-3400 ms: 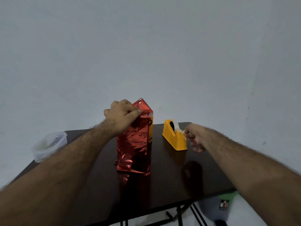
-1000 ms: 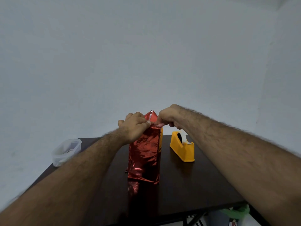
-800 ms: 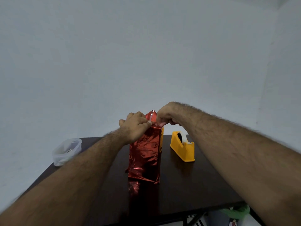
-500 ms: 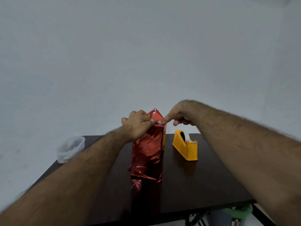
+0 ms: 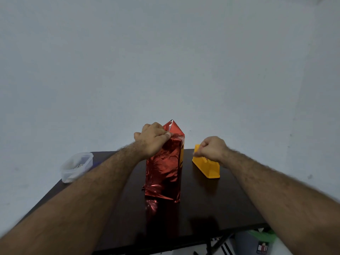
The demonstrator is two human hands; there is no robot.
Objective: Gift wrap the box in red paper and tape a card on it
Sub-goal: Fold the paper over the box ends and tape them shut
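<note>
Left hand (image 5: pixel 153 139) gripping box (image 5: pixel 163 166) (upright)

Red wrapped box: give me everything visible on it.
The tall box in shiny red foil paper stands upright near the middle of the dark table. The foil is crinkled, folded to a triangular peak on top and flared loosely at the base. A strip of yellow shows along its right edge. The left hand holds the fold below the peak. The right hand is apart from it, at the yellow tape dispenser.

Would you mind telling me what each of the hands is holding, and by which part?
The left hand grips the red-wrapped box at its top folded edge. The right hand is curled at the yellow tape dispenser; whether it pinches tape cannot be told.
</note>
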